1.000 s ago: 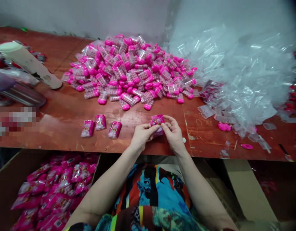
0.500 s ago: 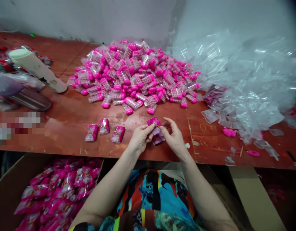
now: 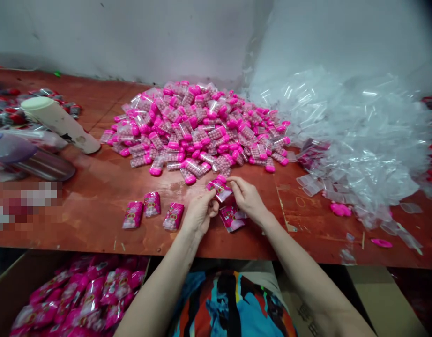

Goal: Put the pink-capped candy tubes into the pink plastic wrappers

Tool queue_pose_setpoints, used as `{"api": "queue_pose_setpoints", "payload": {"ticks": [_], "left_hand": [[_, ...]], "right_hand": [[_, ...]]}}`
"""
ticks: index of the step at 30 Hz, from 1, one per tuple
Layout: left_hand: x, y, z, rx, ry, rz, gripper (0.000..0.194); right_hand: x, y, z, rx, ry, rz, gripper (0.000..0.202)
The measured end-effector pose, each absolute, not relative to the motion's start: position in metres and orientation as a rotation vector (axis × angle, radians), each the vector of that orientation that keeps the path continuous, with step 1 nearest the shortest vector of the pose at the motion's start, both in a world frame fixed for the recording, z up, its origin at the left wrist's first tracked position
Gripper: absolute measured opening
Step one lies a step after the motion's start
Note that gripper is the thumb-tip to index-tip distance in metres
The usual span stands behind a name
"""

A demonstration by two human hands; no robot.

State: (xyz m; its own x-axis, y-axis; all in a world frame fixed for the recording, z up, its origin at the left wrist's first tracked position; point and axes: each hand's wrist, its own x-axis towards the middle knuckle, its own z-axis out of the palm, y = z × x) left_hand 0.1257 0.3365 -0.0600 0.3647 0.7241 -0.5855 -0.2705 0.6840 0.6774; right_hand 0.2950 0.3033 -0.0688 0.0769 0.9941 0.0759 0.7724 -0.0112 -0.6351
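Note:
Between my hands, just above the table, is a pink-capped candy bottle with a pink printed sleeve [image 3: 219, 188] around it. My left hand [image 3: 201, 213] pinches its left side between thumb and fingers. On the other side, my right hand [image 3: 248, 199] grips it near the cap with thumb and forefinger. Below them, pink printed sleeves [image 3: 233, 218] lie flat on the red table [image 3: 205, 243]. To the left lie three sleeved bottles, one [image 3: 173, 216] closest to my left hand. Behind my hands rises a heap of clear pink-capped bottles [image 3: 198, 126] filled with pink balls.
Clear plastic pieces [image 3: 363, 140] are piled at the right, with a pink cap [image 3: 382, 243] near the edge. A pale cylinder [image 3: 61, 124] and a clear bottle [image 3: 43, 161] lie at the left. Below the table, a carton holds pink packets [image 3: 85, 299].
A pink-capped bottle is now in my hands inside a sleeve; earlier they held flat sleeves over the table. Other sleeves now lie on the table. The view has tilted up.

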Motion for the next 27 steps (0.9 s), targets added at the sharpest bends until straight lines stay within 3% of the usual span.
{"api": "queue_pose_setpoints", "payload": {"ticks": [5,14,20,27], "left_hand": [[0.117,0.346,-0.062,0.358,1.082,0.791,0.033],[0.129,0.345,-0.056,0.062,1.088,0.814,0.016],[0.141,0.335,-0.044,-0.070,0.911,0.735,0.022],[0.163,0.313,-0.038,-0.010,0.837,0.619,0.035]], "right_hand": [[0.315,0.347,-0.080,-1.909,-2.038,0.470,0.043],[0.325,0.337,-0.077,-1.900,-2.005,0.606,0.032],[0.316,0.265,-0.063,-1.442,-0.925,1.210,0.032],[0.276,0.225,-0.066,-1.290,-0.611,1.111,0.046]]}}
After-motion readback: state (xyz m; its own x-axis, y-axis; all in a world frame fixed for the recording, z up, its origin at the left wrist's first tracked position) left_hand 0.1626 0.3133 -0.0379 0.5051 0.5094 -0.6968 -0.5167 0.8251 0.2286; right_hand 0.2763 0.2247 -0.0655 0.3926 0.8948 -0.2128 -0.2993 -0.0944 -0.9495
